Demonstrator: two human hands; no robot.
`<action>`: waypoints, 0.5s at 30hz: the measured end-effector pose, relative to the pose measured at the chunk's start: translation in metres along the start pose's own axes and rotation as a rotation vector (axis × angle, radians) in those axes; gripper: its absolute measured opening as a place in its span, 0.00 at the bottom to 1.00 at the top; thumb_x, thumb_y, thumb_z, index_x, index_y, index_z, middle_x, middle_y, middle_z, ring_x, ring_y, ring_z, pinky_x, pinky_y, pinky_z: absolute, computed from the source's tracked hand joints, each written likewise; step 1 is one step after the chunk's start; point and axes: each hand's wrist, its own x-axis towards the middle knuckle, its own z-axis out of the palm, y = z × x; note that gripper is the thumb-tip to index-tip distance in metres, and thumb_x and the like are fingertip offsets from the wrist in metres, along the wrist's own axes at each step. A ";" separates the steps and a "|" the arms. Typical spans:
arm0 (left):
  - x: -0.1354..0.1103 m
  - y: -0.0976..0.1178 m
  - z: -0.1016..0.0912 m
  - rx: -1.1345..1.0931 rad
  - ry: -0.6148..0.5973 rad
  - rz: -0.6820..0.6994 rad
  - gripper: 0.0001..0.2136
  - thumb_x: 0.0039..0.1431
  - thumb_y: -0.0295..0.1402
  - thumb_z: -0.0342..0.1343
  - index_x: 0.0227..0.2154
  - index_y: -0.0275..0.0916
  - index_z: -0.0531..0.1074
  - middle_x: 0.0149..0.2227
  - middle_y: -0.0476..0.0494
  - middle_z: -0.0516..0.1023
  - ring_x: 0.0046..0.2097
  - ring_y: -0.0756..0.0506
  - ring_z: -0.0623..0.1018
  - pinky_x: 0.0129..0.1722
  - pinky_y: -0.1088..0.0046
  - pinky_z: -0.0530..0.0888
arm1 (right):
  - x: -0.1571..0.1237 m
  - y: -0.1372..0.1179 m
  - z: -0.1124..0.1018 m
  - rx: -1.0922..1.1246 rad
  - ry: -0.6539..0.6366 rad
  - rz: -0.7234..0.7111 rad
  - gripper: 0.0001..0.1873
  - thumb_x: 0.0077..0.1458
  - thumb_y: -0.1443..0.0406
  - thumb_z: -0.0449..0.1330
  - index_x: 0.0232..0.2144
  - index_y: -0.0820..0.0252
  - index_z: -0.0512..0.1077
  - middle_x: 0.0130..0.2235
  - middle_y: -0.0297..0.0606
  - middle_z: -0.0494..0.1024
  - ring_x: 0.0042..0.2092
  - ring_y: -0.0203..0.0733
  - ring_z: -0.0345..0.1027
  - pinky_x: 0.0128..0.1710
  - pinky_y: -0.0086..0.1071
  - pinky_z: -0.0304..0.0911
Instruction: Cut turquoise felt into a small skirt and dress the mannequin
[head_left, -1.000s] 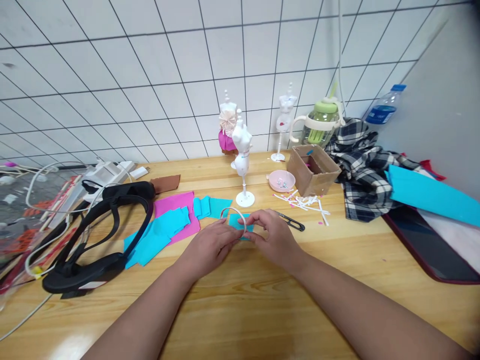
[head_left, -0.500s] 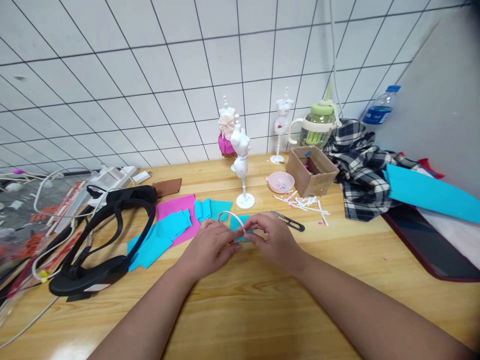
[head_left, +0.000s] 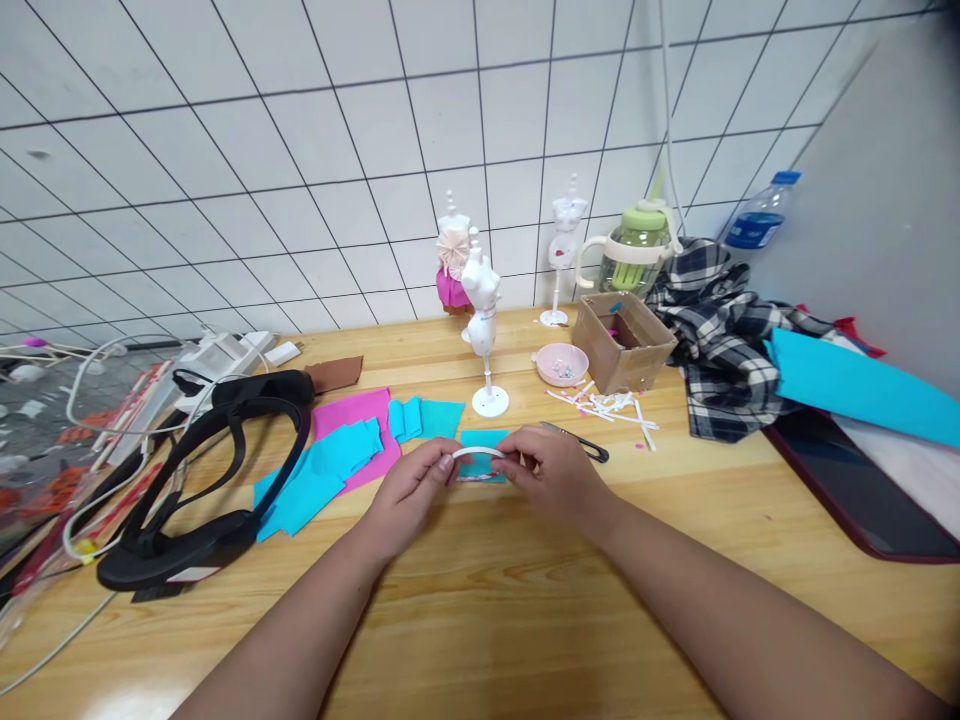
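Observation:
A thin white band point(head_left: 478, 450), bowed in an arc, spans the gap between my two hands. My left hand point(head_left: 416, 487) pinches its left end between thumb and forefinger. At the other end, the closed fingers of my right hand point(head_left: 553, 470) grip it. Just beneath lies a small piece of turquoise crepe paper point(head_left: 482, 468) on the table, with a pale, pinkish strip along its near edge. Black thread snips point(head_left: 589, 445) lie beside my right hand, partly covered by it. A white mini dress form point(head_left: 484, 310) stands upright behind the paper.
Folded turquoise paper point(head_left: 319, 478) and magenta paper point(head_left: 352, 412) lie to the left, near a black headset point(head_left: 202, 550). Behind my right hand are white strip scraps point(head_left: 611, 405), a pink dish point(head_left: 562, 365) of beads and a cardboard box point(head_left: 637, 355). A tablet point(head_left: 862, 490) lies at right.
The white band was a raised loop between my hands and is now a lower, flatter arc. My left hand has turned and drawn away to the left, uncovering more turquoise paper.

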 end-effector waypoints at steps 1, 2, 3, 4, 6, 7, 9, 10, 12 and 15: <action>0.001 0.000 0.000 0.088 0.110 0.029 0.09 0.68 0.37 0.47 0.42 0.40 0.69 0.38 0.44 0.75 0.41 0.45 0.74 0.41 0.68 0.71 | 0.000 -0.002 0.001 0.031 -0.011 0.024 0.07 0.57 0.62 0.63 0.29 0.59 0.76 0.26 0.32 0.75 0.29 0.35 0.64 0.30 0.30 0.54; 0.002 -0.001 0.000 0.185 0.225 0.083 0.08 0.66 0.36 0.50 0.44 0.40 0.68 0.40 0.44 0.75 0.44 0.44 0.74 0.45 0.65 0.70 | -0.001 -0.004 0.002 0.072 -0.023 0.054 0.08 0.57 0.61 0.63 0.29 0.59 0.76 0.25 0.31 0.75 0.28 0.34 0.63 0.29 0.29 0.53; 0.002 0.000 0.000 0.271 0.317 0.158 0.08 0.63 0.35 0.54 0.43 0.41 0.67 0.42 0.43 0.75 0.46 0.43 0.74 0.47 0.63 0.69 | -0.001 -0.006 0.004 0.119 -0.036 0.085 0.08 0.57 0.61 0.63 0.29 0.58 0.77 0.25 0.31 0.75 0.27 0.34 0.63 0.29 0.29 0.53; 0.002 0.000 -0.001 0.338 0.358 0.248 0.09 0.61 0.35 0.57 0.41 0.41 0.67 0.43 0.43 0.75 0.46 0.43 0.73 0.49 0.62 0.68 | -0.002 -0.007 0.005 0.171 -0.048 0.115 0.08 0.57 0.60 0.62 0.30 0.58 0.77 0.25 0.30 0.76 0.26 0.33 0.63 0.28 0.29 0.53; 0.000 0.002 -0.003 0.435 0.377 0.414 0.12 0.56 0.35 0.62 0.40 0.42 0.66 0.43 0.43 0.74 0.46 0.42 0.73 0.49 0.60 0.68 | -0.002 -0.010 0.008 0.288 -0.070 0.172 0.08 0.56 0.60 0.62 0.31 0.58 0.78 0.26 0.30 0.77 0.26 0.33 0.63 0.27 0.28 0.54; -0.002 0.004 -0.004 0.472 0.408 0.475 0.16 0.53 0.35 0.64 0.41 0.43 0.65 0.44 0.42 0.73 0.46 0.40 0.73 0.49 0.58 0.68 | -0.003 -0.010 0.009 0.349 -0.079 0.202 0.07 0.56 0.61 0.62 0.31 0.58 0.78 0.26 0.30 0.77 0.27 0.33 0.64 0.27 0.28 0.55; -0.006 0.007 -0.005 0.526 0.587 0.570 0.26 0.47 0.35 0.69 0.47 0.45 0.63 0.49 0.39 0.71 0.49 0.38 0.71 0.49 0.56 0.68 | -0.003 -0.010 0.009 0.468 -0.084 0.262 0.07 0.55 0.61 0.62 0.31 0.58 0.77 0.27 0.30 0.78 0.27 0.33 0.66 0.28 0.28 0.56; -0.007 0.009 -0.005 0.544 0.648 0.618 0.28 0.46 0.35 0.70 0.48 0.46 0.63 0.50 0.39 0.70 0.49 0.38 0.71 0.48 0.57 0.69 | -0.003 -0.010 0.010 0.521 -0.082 0.286 0.07 0.55 0.61 0.62 0.30 0.58 0.77 0.27 0.31 0.78 0.28 0.34 0.67 0.28 0.28 0.57; -0.007 0.013 -0.005 0.601 0.539 0.688 0.26 0.47 0.35 0.69 0.47 0.46 0.65 0.48 0.41 0.72 0.48 0.40 0.71 0.47 0.59 0.69 | -0.002 -0.010 0.010 0.601 -0.088 0.307 0.08 0.55 0.59 0.62 0.30 0.58 0.76 0.28 0.31 0.77 0.30 0.35 0.68 0.31 0.28 0.59; -0.003 0.016 -0.003 0.714 0.174 0.568 0.18 0.54 0.40 0.64 0.47 0.44 0.69 0.47 0.41 0.76 0.51 0.38 0.71 0.52 0.56 0.64 | -0.002 -0.011 0.010 0.632 -0.102 0.304 0.09 0.55 0.59 0.61 0.29 0.59 0.75 0.27 0.31 0.76 0.30 0.35 0.67 0.32 0.28 0.60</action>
